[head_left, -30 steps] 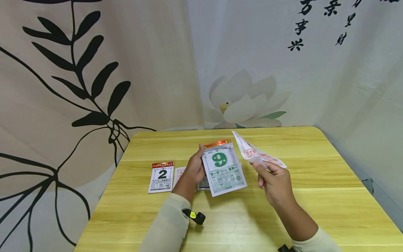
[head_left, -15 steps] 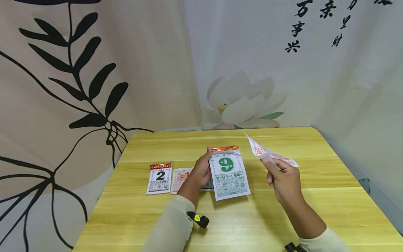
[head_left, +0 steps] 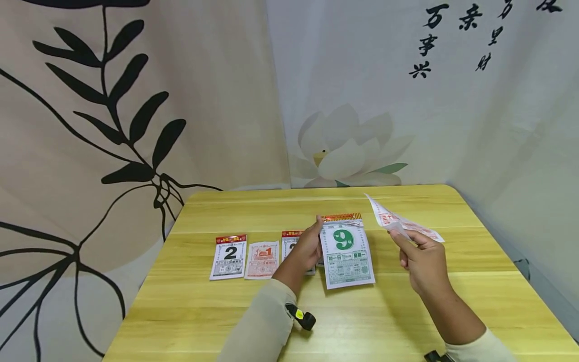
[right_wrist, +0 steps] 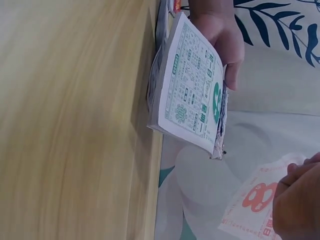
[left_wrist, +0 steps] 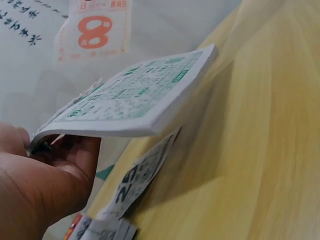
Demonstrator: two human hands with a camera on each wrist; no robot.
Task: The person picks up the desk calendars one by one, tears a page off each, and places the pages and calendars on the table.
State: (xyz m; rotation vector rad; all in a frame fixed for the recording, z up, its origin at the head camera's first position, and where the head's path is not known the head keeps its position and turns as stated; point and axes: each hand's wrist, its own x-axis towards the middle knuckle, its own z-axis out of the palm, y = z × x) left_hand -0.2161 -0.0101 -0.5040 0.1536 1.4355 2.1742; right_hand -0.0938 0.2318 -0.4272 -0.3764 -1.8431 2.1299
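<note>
My left hand (head_left: 308, 249) grips a thick tear-off calendar (head_left: 348, 266) by its left edge. A green 9 shows on its top sheet, under a red and gold header strip. In the left wrist view, the thumb lies by the calendar's torn top edge and the fingers are beneath. To its right, my right hand (head_left: 425, 264) pinches a loose calendar page (head_left: 398, 223) between thumb and fingers, apart from the calendar. That page bends and bears an orange-red 8, seen in the right wrist view on the page (right_wrist: 250, 200).
On the wooden table (head_left: 488, 296), a small calendar (head_left: 228, 256) showing 2 lies at left. Beside it is a sheet (head_left: 262, 259) with a red 1. A red-topped calendar (head_left: 289, 241) is partly hidden by my left hand. A sheet reading 25 (left_wrist: 132, 182) lies under the held calendar.
Both hands have moved to the right, carrying the green 9 calendar and the loose page. The sheet with the red 1 and the red-topped calendar have come into fuller view.
</note>
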